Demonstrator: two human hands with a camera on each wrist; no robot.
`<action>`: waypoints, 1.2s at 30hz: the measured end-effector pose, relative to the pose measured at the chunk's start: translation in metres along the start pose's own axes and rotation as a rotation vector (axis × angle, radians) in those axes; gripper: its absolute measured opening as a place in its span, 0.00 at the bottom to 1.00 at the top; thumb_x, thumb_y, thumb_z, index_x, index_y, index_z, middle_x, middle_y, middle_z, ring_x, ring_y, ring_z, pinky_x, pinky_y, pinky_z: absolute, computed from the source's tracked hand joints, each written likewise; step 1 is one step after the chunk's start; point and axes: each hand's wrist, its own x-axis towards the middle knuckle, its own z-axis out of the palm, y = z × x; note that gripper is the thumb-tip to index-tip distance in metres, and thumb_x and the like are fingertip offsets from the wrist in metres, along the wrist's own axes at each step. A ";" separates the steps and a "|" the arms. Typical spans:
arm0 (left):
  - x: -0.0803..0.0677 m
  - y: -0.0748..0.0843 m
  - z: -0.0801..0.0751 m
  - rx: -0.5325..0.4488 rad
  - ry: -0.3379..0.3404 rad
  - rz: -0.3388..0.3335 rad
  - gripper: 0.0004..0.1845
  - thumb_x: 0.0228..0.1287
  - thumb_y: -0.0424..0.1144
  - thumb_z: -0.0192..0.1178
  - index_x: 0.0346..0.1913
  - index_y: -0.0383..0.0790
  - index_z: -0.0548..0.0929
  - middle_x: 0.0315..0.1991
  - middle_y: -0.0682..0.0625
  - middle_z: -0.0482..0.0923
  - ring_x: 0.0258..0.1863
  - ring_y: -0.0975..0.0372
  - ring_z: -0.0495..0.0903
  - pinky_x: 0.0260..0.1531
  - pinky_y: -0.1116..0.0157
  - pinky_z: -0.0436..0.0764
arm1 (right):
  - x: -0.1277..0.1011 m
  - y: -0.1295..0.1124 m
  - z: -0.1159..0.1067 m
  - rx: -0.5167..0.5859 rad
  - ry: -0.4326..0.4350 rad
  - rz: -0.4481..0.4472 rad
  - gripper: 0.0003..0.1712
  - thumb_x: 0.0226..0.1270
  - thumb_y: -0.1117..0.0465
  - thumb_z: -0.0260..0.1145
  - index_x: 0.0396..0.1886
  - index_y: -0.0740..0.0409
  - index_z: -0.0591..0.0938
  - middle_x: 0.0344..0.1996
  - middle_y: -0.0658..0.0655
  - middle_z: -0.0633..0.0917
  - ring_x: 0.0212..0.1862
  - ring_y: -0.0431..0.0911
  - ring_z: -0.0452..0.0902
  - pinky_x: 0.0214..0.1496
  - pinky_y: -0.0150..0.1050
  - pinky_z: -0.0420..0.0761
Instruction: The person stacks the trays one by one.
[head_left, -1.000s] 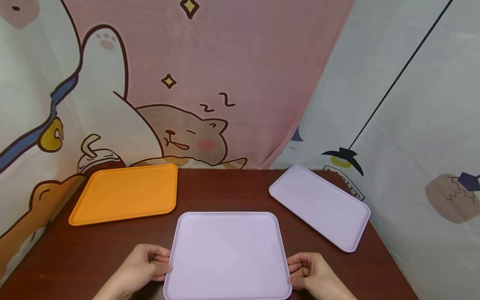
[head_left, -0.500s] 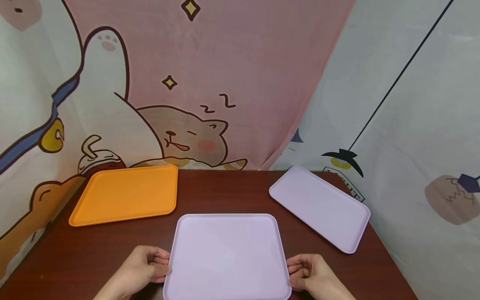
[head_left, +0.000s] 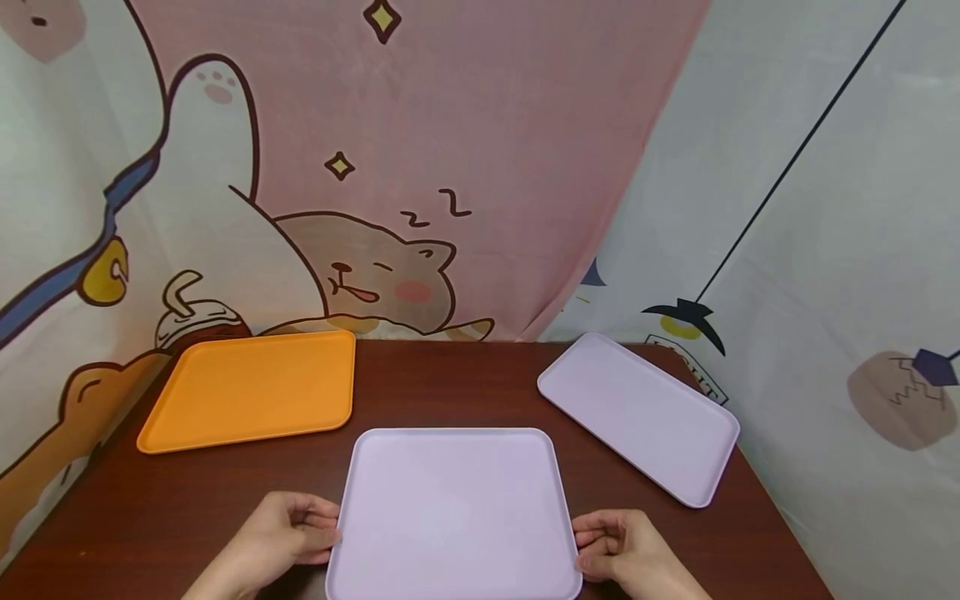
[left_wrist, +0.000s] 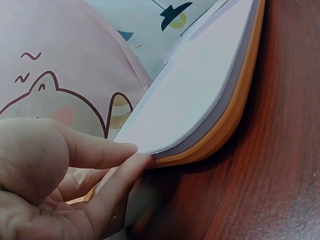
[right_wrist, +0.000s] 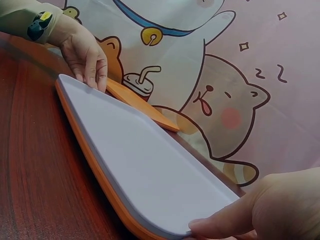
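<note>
A pale lavender tray (head_left: 453, 508) lies in front of me at the near middle of the table. The wrist views show an orange tray (left_wrist: 227, 130) directly beneath it, its edge following the lavender rim. My left hand (head_left: 279, 537) pinches the left edge, with thumb and finger meeting at the rim in the left wrist view. At the opposite edge, my right hand (head_left: 630, 550) grips the rim, its thumb (right_wrist: 215, 226) on the corner in the right wrist view. The right hand's other fingers are mostly hidden under the tray there.
On the dark wooden table (head_left: 450, 383), a second orange tray (head_left: 255, 392) lies at the back left. Another lavender tray (head_left: 641, 417), narrower-looking and turned at an angle, is at the back right. A cartoon-printed cloth (head_left: 487, 150) hangs behind the table and along both sides.
The head view has shifted very slightly, putting the scene a few pixels lower. Both hands keep their hold on the lavender tray's edges, and the trays stay in place.
</note>
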 end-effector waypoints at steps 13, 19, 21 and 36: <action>0.000 0.007 -0.009 -0.028 -0.005 -0.002 0.15 0.68 0.24 0.68 0.53 0.17 0.82 0.40 0.44 0.86 0.41 0.56 0.86 0.39 0.55 0.90 | 0.001 -0.004 -0.006 -0.038 0.020 -0.035 0.25 0.65 0.75 0.73 0.59 0.82 0.78 0.43 0.60 0.86 0.44 0.50 0.85 0.45 0.38 0.88; -0.001 0.010 -0.011 -0.021 0.010 0.008 0.17 0.67 0.27 0.70 0.54 0.17 0.82 0.43 0.42 0.86 0.41 0.54 0.86 0.40 0.55 0.90 | 0.001 -0.009 -0.007 -0.059 0.028 -0.061 0.25 0.66 0.74 0.73 0.59 0.83 0.78 0.44 0.61 0.86 0.44 0.51 0.86 0.46 0.37 0.87; -0.001 0.012 -0.011 -0.017 0.016 0.005 0.17 0.67 0.27 0.71 0.54 0.18 0.83 0.44 0.41 0.86 0.42 0.54 0.86 0.40 0.54 0.90 | 0.000 -0.011 -0.007 -0.060 0.026 -0.073 0.25 0.66 0.74 0.73 0.59 0.84 0.77 0.44 0.62 0.86 0.44 0.50 0.86 0.46 0.36 0.87; -0.002 0.018 -0.023 -0.028 0.008 0.069 0.20 0.69 0.26 0.68 0.57 0.13 0.79 0.48 0.39 0.86 0.44 0.53 0.87 0.41 0.55 0.90 | 0.005 -0.023 -0.002 -0.006 0.052 -0.123 0.26 0.65 0.74 0.74 0.58 0.85 0.77 0.45 0.65 0.87 0.43 0.48 0.87 0.47 0.37 0.87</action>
